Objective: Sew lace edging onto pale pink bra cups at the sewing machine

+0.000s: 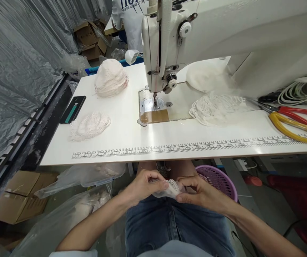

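Note:
Over my lap, just below the table's front edge, my left hand (148, 185) and my right hand (193, 191) pinch a small piece of white lace fabric (171, 189) between them. Its scalloped lace border faces up, and sheer cloth hangs below. Fingers cover both ends of the piece. Ahead of my hands stands a white sewing machine (153, 53), its needle area above the metal plate (149, 105). To the right of the plate lies a pile of white lace pieces (209, 109). On the left lies another lace piece (90, 125).
A stack of pale cup-shaped fabric (111, 78) and a dark phone (73, 109) are on the left. Scissors with red and yellow handles (292, 123) lie at the right. A ruler strip (180, 147) runs along the edge. Below are a purple basket (223, 180) and plastic bags (62, 221).

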{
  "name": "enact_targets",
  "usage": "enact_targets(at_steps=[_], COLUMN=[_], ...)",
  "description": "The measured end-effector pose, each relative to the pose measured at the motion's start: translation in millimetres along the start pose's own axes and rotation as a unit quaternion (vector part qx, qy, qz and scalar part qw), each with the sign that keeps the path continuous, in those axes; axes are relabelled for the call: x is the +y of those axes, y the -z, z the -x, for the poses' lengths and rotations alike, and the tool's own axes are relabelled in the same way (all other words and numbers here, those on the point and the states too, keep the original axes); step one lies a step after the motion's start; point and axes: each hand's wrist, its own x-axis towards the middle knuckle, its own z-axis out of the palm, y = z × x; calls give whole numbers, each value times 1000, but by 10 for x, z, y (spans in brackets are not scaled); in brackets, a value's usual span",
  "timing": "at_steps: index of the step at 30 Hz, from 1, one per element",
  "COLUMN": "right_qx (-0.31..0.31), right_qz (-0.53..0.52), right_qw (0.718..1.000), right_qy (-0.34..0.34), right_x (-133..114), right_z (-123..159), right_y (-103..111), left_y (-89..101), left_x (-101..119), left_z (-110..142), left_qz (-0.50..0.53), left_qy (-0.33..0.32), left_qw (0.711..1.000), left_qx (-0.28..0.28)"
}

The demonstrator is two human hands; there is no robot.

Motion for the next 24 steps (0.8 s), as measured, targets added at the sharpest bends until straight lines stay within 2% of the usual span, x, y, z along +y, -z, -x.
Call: enact_targets(at_steps=[5,11,16,24], right_qx=[-15,-45,-59,28], right_qz=[-21,-22,-31,-14], right_qw=[1000,999,998,1000], right_qy=[12,13,-9,3], right_x=[44,48,74,83], right_z=[36,125,177,47], right_y=[36,103,135,-18], left_y=[19,-17,-46,-73], left_x=[-24,-54,16,7], left_z=[-18,-52,-60,-38], left_qz=[104,183,156,77], left_qy=[29,52,67,3], left_qw=[994,981,984,996], left_qx=[-28,-41,-59,-36])
